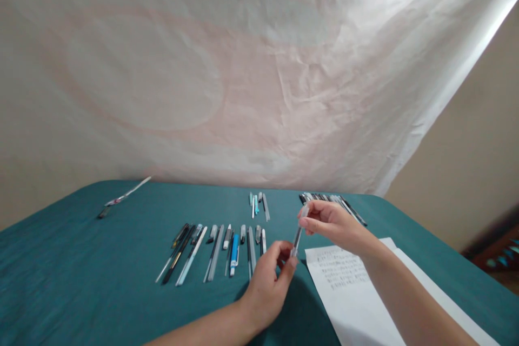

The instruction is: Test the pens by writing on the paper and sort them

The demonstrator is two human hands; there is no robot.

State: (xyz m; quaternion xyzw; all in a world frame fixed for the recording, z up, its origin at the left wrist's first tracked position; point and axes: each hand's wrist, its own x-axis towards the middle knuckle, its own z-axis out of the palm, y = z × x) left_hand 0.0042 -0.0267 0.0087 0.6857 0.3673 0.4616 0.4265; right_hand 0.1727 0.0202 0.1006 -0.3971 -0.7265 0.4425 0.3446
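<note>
Between my two hands is a clear-barrelled pen point(298, 238), tilted, with a dark line inside it. My left hand point(271, 281) pinches its lower end between thumb and fingers. My right hand point(326, 220) has thumb and fingertips closed on the upper end, where a clear cap-like part shows. Left of my left hand lies a row of pen parts, among them a blue pen barrel point(234, 253), clear barrels and small caps. A sheet of paper point(336, 303) with handwritten lines lies under my right forearm.
Several pens point(324, 198) lie side by side behind my right hand. A small group of teal and clear pen parts point(256, 204) sits near the back edge. At the far left is a thin white pen-like item point(130, 192). A pale cloth point(182, 65) hangs behind the green table point(81, 281).
</note>
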